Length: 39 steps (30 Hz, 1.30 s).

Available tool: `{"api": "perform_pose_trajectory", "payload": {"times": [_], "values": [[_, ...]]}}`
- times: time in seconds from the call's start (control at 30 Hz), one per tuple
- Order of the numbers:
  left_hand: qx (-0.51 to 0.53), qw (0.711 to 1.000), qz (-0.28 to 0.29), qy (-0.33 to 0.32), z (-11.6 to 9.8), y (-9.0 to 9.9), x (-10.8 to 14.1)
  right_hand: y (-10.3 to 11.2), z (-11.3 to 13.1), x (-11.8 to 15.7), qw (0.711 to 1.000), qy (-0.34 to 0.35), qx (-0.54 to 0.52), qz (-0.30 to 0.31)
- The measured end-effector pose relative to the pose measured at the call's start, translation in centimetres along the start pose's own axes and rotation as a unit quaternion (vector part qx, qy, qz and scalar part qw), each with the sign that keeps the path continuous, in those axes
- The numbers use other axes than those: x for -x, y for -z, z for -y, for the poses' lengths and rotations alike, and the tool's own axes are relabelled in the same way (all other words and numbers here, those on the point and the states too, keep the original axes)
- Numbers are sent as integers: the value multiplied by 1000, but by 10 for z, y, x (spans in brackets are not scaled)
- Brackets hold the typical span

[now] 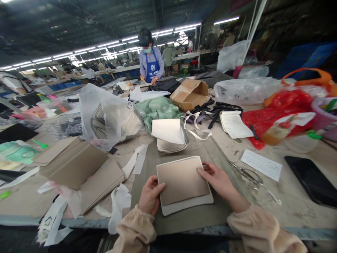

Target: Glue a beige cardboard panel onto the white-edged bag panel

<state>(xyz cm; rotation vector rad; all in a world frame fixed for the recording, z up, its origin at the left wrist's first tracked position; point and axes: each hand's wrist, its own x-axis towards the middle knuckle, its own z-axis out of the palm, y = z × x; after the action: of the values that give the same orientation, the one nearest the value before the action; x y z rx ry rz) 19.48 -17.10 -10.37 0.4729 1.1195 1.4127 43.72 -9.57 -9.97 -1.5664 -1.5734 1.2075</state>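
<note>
Two hands, left [150,195] and right [216,177], are gripping one tan board [184,181] between them, over one white sheet [188,207].

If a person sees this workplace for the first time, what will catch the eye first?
Probably the left hand and right hand, low in the centre, holding a brown panel on a larger white sheet. Next may come the bright red bag at the right, then the person in a blue apron near the top.
</note>
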Motion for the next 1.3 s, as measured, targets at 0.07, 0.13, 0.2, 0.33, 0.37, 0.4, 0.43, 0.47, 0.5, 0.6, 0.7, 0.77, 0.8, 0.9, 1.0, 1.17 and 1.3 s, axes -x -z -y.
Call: {"api": "perform_pose_trajectory", "payload": {"times": [0.07, 0.13, 0.2, 0.33, 0.37, 0.4, 0.43, 0.47, 0.5, 0.6, 0.7, 0.77, 0.8, 0.9, 1.0, 1.17, 1.3], "values": [[5, 1000, 1, -1, -1, -1, 0, -4, 5, 4, 991, -7, -118, 57], [12, 1000, -6, 4, 0, -3, 1, -8, 8, 8, 977, -14, -192, 90], [23, 1000, -17, 9, 1, -6, 2, -11, 11, 11, 972, -18, -219, 83], [48, 998, -13, 30, 4, -15, 6, -11, 12, 16, 981, 3, -188, 47], [48, 998, -12, 43, 4, -18, 8, -10, 12, 16, 982, 10, -183, 42], [46, 997, -14, 57, 5, -20, 9, -9, 12, 17, 982, 16, -182, 41], [41, 997, -20, 69, 5, -23, 10, -9, 12, 17, 982, 19, -184, 42], [36, 996, -27, 76, 6, -24, 11, -8, 12, 17, 981, 19, -187, 43], [33, 996, -34, 75, 7, -26, 12, -8, 12, 17, 981, 16, -189, 43], [24, 997, -39, 57, 9, -27, 12, -8, 10, 18, 980, 2, -193, 45], [17, 998, -37, 43, 11, -25, 12, -8, 9, 18, 979, -15, -198, 50], [21, 998, -39, 39, 12, -24, 12, -7, 7, 18, 978, -23, -200, 49], [25, 998, -39, 39, 13, -24, 12, -7, 6, 18, 978, -25, -202, 51], [38, 998, -37, 47, 14, -24, 12, -6, 3, 16, 975, -26, -211, 63], [55, 997, -18, 46, 11, -25, 12, -6, 3, 16, 975, -20, -213, 59], [79, 996, -38, 24, -5, -30, 6, -6, 11, 18, 975, -11, -215, 55], [73, 995, -49, 53, -10, -29, 0, -7, 13, 17, 966, -9, -249, 67]]}}
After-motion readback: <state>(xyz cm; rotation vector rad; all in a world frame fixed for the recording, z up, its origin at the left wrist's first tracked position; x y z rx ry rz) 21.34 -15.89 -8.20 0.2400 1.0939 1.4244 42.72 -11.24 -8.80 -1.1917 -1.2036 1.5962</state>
